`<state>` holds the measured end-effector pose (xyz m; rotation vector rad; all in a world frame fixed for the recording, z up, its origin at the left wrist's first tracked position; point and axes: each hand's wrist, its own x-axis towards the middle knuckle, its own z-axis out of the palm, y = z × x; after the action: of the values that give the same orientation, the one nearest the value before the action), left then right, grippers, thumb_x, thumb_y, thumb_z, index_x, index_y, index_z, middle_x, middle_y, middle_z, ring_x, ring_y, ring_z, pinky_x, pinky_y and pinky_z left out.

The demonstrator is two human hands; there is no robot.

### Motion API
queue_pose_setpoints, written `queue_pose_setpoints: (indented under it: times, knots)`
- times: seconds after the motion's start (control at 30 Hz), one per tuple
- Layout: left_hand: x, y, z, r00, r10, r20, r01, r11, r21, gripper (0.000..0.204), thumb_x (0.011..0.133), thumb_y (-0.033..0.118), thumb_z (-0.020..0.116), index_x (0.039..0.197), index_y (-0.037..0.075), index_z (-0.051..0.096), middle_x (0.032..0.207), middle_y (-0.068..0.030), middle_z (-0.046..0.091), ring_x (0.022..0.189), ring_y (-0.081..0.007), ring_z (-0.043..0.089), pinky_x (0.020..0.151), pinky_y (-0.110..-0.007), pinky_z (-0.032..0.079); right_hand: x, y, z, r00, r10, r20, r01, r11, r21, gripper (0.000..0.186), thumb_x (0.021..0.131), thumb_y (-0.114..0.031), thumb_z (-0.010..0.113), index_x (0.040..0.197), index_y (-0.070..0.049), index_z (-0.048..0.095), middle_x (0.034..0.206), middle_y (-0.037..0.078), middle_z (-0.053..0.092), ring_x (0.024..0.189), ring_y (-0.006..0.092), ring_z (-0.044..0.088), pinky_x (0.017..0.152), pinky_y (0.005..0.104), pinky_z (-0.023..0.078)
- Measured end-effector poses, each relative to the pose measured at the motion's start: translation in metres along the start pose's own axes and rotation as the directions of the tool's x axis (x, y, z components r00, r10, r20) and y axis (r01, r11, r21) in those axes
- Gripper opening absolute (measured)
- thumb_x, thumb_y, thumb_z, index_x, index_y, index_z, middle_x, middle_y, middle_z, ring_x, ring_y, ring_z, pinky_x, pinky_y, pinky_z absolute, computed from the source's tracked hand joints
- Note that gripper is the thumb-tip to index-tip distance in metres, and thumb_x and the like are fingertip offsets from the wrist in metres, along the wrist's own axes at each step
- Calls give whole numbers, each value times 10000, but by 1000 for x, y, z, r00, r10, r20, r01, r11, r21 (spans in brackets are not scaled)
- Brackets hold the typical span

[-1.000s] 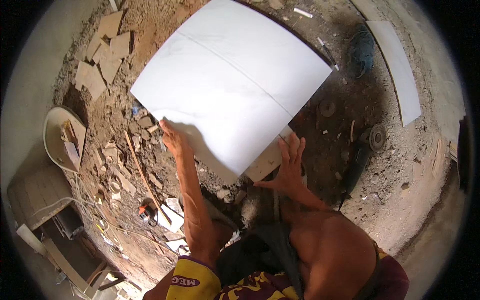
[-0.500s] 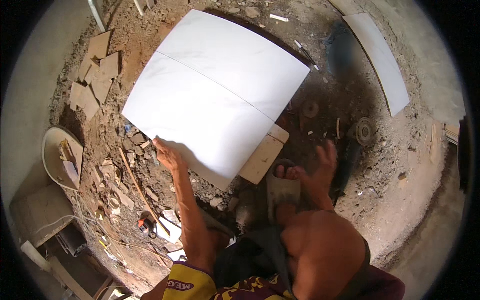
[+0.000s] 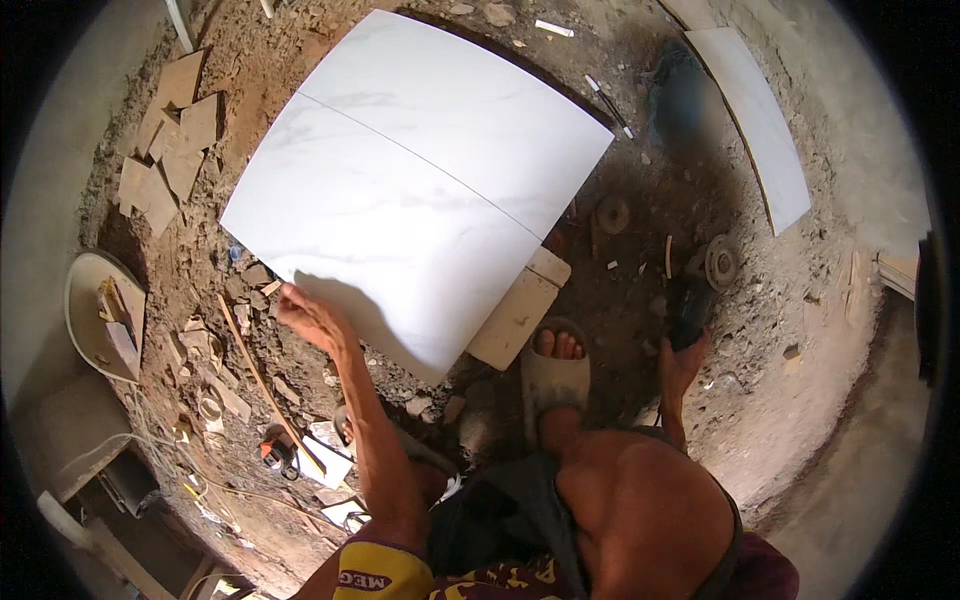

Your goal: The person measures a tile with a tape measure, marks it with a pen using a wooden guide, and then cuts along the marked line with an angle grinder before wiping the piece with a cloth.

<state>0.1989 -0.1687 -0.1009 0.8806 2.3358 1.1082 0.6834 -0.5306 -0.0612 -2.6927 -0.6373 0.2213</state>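
A large white tile (image 3: 400, 180) with faint grey veins lies in front of me, a thin dark line running across it. Its near right side rests by a pale block (image 3: 520, 308). At the tile's near left edge is my left hand (image 3: 318, 320), fingers curled together; I cannot make out whether it touches the tile or holds anything small. Off to the right, my right hand (image 3: 683, 362) is wrapped round the dark body of an angle grinder (image 3: 692, 308). The grinder lies low over the ground, its round head (image 3: 722, 262) pointing away from me.
Broken tile pieces (image 3: 180, 140) and a cut-down bucket (image 3: 105, 315) lie at left. A wooden stick (image 3: 262, 375) and a tape measure (image 3: 276, 450) are near my left arm. A marker (image 3: 608, 105), a disc (image 3: 613, 214) and a narrow white tile strip (image 3: 755, 125) lie right.
My right hand has gone from spread above my foot to the grinder, closing round its body. My left hand has curled and shifted slightly along the tile's edge.
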Motion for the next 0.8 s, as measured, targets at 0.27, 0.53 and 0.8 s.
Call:
queue_pose_setpoints:
  times: [0.27, 0.53, 0.8]
  knots:
    - [-121, 128, -16, 940, 252, 232, -189, 947, -261, 435, 1097, 436, 518, 1111, 37, 692, 1039, -128, 694, 955, -211, 647, 881, -400, 529, 6, -34, -68, 919, 17, 395, -289, 710, 642, 792, 838, -337, 851, 1457, -16, 477, 1102, 129, 645, 970, 235, 679, 857, 454, 586]
    - [-267, 226, -3, -8, 379, 926, 573, 760, -306, 669, 1100, 559, 440, 1454, -5, 507, 1294, -142, 670, 1235, -236, 599, 1094, -404, 451, 19, -217, -53, 325, -876, 357, -839, -92, 537, 928, 822, -205, 810, 1534, -36, 241, 1131, 166, 574, 932, 306, 688, 863, 453, 630]
    - [-223, 217, -3, -36, 352, 935, 506, 813, -287, 775, 1049, 692, 421, 1387, 13, 579, 1177, -85, 621, 1008, -181, 511, 940, -319, 440, 7, -285, -12, -81, -991, 110, -979, 100, 178, 833, 825, -95, 767, 1469, -90, 240, 1044, 161, 620, 897, 309, 707, 743, 439, 638]
